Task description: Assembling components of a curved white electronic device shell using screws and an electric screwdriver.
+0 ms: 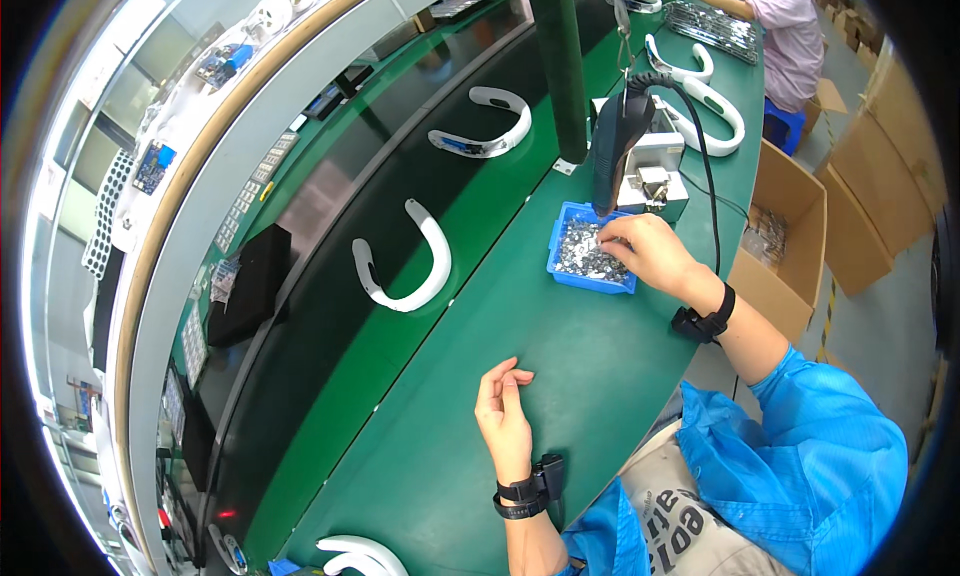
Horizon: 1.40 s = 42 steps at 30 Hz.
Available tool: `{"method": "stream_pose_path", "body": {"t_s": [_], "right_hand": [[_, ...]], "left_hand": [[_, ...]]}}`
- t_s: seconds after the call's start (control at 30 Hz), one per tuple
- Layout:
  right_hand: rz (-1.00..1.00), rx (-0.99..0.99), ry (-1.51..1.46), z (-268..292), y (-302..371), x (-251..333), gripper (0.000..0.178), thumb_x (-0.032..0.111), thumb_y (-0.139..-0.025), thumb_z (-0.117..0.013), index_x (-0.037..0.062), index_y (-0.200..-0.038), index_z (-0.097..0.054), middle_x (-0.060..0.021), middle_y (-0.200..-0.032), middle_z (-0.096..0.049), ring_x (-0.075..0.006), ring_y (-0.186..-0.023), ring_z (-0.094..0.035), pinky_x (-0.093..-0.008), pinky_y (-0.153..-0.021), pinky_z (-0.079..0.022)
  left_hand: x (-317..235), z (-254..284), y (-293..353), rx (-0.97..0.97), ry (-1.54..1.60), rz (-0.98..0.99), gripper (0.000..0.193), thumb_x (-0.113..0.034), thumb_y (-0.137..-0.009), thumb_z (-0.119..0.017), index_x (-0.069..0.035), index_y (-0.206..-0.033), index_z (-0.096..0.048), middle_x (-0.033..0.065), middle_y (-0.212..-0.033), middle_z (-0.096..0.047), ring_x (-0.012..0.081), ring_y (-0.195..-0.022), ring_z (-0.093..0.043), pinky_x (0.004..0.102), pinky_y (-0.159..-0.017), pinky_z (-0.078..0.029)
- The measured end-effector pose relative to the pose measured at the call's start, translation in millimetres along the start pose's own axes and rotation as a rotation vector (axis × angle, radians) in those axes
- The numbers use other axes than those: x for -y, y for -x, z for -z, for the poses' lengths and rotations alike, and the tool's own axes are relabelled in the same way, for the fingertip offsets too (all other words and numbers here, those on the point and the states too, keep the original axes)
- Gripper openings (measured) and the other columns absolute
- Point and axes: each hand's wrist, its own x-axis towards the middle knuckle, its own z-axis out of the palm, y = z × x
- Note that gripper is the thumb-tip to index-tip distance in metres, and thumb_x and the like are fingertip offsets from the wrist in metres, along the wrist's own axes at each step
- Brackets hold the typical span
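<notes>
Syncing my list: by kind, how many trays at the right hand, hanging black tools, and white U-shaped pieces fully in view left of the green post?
Blue tray: 1
Black tool: 1
White U-shaped pieces: 2
Total: 4

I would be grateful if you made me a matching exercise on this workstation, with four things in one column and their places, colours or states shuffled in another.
Things:
1. Tray
2. Left hand
3. Corded tool
4. Right hand

Places, colours or states:
A. Over the green table, with nothing visible in its grasp
B. Dark, hung above the table
C. Positioned at the small parts, wrist banded in black
D. Blue, with small parts heaped inside

Right pairs: 1-D; 2-A; 3-B; 4-C
</notes>
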Motion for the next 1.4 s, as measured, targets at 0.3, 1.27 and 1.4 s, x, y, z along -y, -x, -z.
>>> {"method": "stream_pose_path", "body": {"t_s": [0.3, 1.27, 1.4], "right_hand": [[-0.222, 0.049, -0.372, 8.6, 36.8, 27.6, 0.011, 0.008, -0.1, -0.071, -0.0014, -0.104, -0.068, -0.0167, -0.09, -0.076, -0.0262, -0.086, -0.076, -0.0399, -0.076, -0.06], [-0.021, 0.237, -0.637, -52.6, 97.2, 96.5, 0.013, 0.009, -0.099, -0.073, -0.0026, -0.104, -0.072, -0.0084, -0.088, -0.073, -0.0133, -0.075, -0.067, -0.0304, -0.068, -0.054], [0.097, 0.374, -0.608, -63.1, 102.6, 125.2, 0.01, 0.005, -0.097, -0.071, -0.0028, -0.104, -0.071, -0.0104, -0.09, -0.073, -0.0171, -0.077, -0.067, -0.0322, -0.071, -0.054]], "left_hand": [[-7.2, 0.9, 0.2, 0.018, -0.011, 0.005, 0.025, -0.014, -0.111, -0.057, 0.002, -0.128, -0.068, 0.0088, -0.105, -0.075, 0.0184, -0.104, -0.068, 0.0338, -0.101, -0.051], [20.1, -4.7, 17.6, 0.295, -0.056, -0.157, 0.019, -0.017, -0.105, -0.073, -0.005, -0.117, -0.065, 0.004, -0.109, -0.071, 0.0136, -0.105, -0.067, 0.0304, -0.097, -0.053], [33.1, 11.4, 27.6, 0.272, 0.058, -0.144, 0.015, -0.016, -0.106, -0.07, -0.006, -0.104, -0.059, -0.0008, -0.094, -0.061, 0.0081, -0.089, -0.058, 0.0256, -0.081, -0.048]]}}
